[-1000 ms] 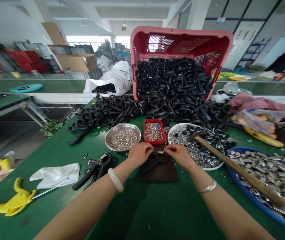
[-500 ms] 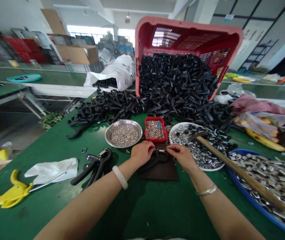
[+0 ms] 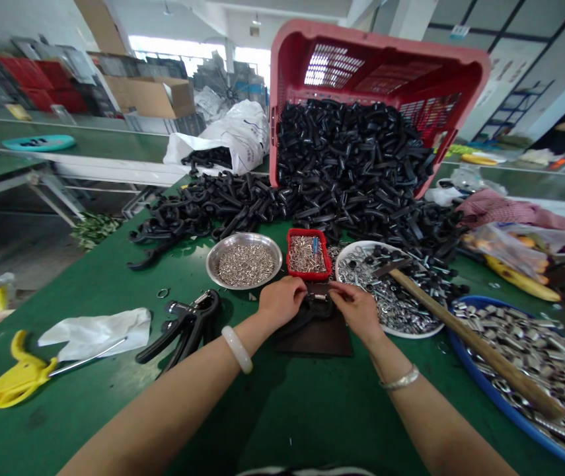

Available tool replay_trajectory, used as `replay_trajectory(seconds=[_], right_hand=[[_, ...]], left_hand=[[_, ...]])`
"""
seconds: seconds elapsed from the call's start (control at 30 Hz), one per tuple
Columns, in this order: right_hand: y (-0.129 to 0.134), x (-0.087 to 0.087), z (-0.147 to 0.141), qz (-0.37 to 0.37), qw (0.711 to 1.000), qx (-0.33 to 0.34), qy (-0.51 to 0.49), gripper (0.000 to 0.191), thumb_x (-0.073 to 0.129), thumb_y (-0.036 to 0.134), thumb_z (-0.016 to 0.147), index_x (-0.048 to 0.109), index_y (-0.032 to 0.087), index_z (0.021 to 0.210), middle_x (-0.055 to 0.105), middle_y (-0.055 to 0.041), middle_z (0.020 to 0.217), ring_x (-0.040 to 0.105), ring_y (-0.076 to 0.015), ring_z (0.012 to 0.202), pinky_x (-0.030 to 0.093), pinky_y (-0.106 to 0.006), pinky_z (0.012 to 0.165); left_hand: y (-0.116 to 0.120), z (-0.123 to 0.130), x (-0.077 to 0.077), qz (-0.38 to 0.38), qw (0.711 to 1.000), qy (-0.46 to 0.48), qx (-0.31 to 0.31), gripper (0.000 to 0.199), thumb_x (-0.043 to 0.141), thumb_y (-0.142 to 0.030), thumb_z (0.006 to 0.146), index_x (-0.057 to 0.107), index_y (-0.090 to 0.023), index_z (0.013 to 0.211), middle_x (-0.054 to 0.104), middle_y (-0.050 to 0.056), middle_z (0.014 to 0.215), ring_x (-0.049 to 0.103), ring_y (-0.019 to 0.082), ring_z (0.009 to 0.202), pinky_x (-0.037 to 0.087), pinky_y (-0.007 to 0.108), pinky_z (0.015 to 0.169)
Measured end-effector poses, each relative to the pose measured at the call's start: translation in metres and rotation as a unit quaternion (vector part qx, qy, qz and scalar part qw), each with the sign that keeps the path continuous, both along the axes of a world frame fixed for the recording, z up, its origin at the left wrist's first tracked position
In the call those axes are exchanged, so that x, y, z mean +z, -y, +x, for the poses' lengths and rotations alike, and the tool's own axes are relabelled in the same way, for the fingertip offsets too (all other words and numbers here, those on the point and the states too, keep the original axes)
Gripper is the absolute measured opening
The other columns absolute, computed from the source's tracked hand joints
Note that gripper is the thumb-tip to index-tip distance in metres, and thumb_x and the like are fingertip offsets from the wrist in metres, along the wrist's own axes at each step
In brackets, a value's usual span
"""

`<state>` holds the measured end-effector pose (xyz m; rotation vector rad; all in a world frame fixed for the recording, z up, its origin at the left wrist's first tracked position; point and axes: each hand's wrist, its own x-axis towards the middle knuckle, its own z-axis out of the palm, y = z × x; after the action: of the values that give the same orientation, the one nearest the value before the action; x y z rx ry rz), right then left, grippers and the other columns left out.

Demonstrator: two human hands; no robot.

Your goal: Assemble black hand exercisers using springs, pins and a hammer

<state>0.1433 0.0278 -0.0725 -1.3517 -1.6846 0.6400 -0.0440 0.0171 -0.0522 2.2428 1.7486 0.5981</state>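
Between my hands lies a black plastic handle piece, over a dark flat pad. A small metal coil spring crosses its upper end. My left hand, a white bangle on its wrist, is closed on the left side of this piece near the spring. At the spring's right, the thumb and fingers of my right hand are pinched together; whatever they hold is too small to make out. Beyond my fingers, small metal pins fill a red tray.
A metal bowl of tiny parts stands left of the red tray. A hammer rests across a white bowl and a blue basin. Black pieces spill from a red crate. Left lie a spring-fitted black handle assembly and a yellow-handled tool.
My right hand has shifted slightly left, closer to the spring. My left hand stays at the black piece. The view has moved a little.
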Motion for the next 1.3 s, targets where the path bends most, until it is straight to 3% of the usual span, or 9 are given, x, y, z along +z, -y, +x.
replay_trajectory(seconds=[0.23, 0.37, 0.47, 0.63, 0.73, 0.9, 1.17, 1.23, 1.3], right_hand=[[0.000, 0.007, 0.003, -0.003, 0.999, 0.033, 0.042, 0.023, 0.059, 0.025, 0.070, 0.068, 0.019, 0.091, 0.069, -0.0054, 0.082, 0.063, -0.0176, 0.073, 0.050, -0.031, 0.068], [0.003, 0.014, -0.005, -0.058, 0.992, 0.054, -0.096, 0.027, 0.063, 0.029, 0.069, 0.067, 0.018, 0.093, 0.069, -0.0044, 0.080, 0.063, -0.0169, 0.072, 0.051, -0.031, 0.067], [0.008, 0.015, -0.018, -0.043, 0.975, 0.065, -0.210, 0.026, 0.063, 0.030, 0.071, 0.066, 0.021, 0.095, 0.069, -0.0032, 0.089, 0.063, -0.0166, 0.081, 0.050, -0.033, 0.076], [0.015, 0.017, -0.032, 0.068, 0.982, 0.023, -0.177, 0.021, 0.060, 0.026, 0.074, 0.067, 0.023, 0.094, 0.068, -0.0028, 0.092, 0.062, -0.0165, 0.084, 0.049, -0.033, 0.079], [0.018, 0.018, -0.028, 0.136, 0.986, 0.035, -0.095, 0.021, 0.058, 0.021, 0.076, 0.066, 0.024, 0.095, 0.068, -0.0026, 0.090, 0.062, -0.0157, 0.082, 0.049, -0.031, 0.077], [0.019, 0.023, -0.018, 0.198, 0.977, 0.079, 0.004, 0.022, 0.055, 0.018, 0.078, 0.066, 0.024, 0.096, 0.067, -0.0035, 0.090, 0.061, -0.0158, 0.085, 0.048, -0.032, 0.080], [0.020, 0.029, -0.011, 0.179, 0.979, 0.084, 0.055, 0.017, 0.053, 0.023, 0.079, 0.065, 0.024, 0.091, 0.067, -0.0038, 0.087, 0.061, -0.0171, 0.083, 0.049, -0.033, 0.077], [0.018, 0.027, -0.008, 0.184, 0.977, 0.071, 0.082, 0.018, 0.052, 0.023, 0.080, 0.065, 0.023, 0.092, 0.067, -0.0043, 0.086, 0.060, -0.0173, 0.081, 0.048, -0.032, 0.076], [0.016, 0.022, -0.003, 0.190, 0.973, 0.052, 0.118, 0.018, 0.051, 0.022, 0.081, 0.064, 0.022, 0.092, 0.067, -0.0046, 0.085, 0.060, -0.0176, 0.080, 0.048, -0.032, 0.075]], left_hand=[[0.001, -0.002, -0.001, 0.013, 1.000, 0.025, -0.004, 0.013, 0.050, -0.026, 0.079, 0.061, -0.024, 0.085, 0.062, -0.001, 0.092, 0.056, 0.015, 0.080, 0.039, 0.025, 0.063], [0.001, 0.004, 0.007, -0.029, 0.986, 0.161, -0.032, 0.012, 0.053, -0.025, 0.076, 0.062, -0.021, 0.082, 0.063, 0.001, 0.087, 0.055, 0.015, 0.078, 0.040, 0.025, 0.067], [0.001, 0.014, 0.013, -0.161, 0.915, 0.370, -0.025, 0.014, 0.055, -0.029, 0.075, 0.060, -0.016, 0.079, 0.061, 0.001, 0.074, 0.051, 0.009, 0.063, 0.038, 0.021, 0.057], [0.005, 0.022, 0.016, -0.368, 0.724, 0.583, 0.016, 0.030, 0.066, -0.040, 0.064, 0.054, -0.016, 0.078, 0.041, -0.008, 0.055, 0.023, 0.001, 0.036, 0.009, 0.017, 0.036], [0.007, 0.022, 0.015, -0.391, 0.683, 0.616, 0.037, 0.032, 0.069, -0.036, 0.059, 0.051, -0.017, 0.076, 0.038, -0.009, 0.055, 0.022, 0.000, 0.035, 0.005, 0.017, 0.036], [0.007, 0.022, 0.019, -0.400, 0.693, 0.597, 0.050, 0.023, 0.065, -0.030, 0.060, 0.047, -0.016, 0.067, 0.033, -0.010, 0.048, 0.023, 0.000, 0.035, 0.004, 0.017, 0.037], [0.004, 0.019, 0.017, -0.399, 0.724, 0.562, 0.002, 0.022, 0.064, -0.031, 0.062, 0.051, -0.015, 0.071, 0.036, -0.009, 0.051, 0.027, 0.001, 0.038, 0.011, 0.016, 0.037], [0.003, 0.018, 0.017, -0.375, 0.758, 0.534, 0.010, 0.022, 0.062, -0.033, 0.066, 0.054, -0.015, 0.074, 0.041, -0.008, 0.053, 0.031, 0.002, 0.041, 0.018, 0.016, 0.039], [0.001, 0.014, 0.017, -0.294, 0.830, 0.474, 0.023, 0.021, 0.058, -0.034, 0.070, 0.057, -0.014, 0.077, 0.050, -0.004, 0.059, 0.040, 0.004, 0.047, 0.028, 0.017, 0.044]])
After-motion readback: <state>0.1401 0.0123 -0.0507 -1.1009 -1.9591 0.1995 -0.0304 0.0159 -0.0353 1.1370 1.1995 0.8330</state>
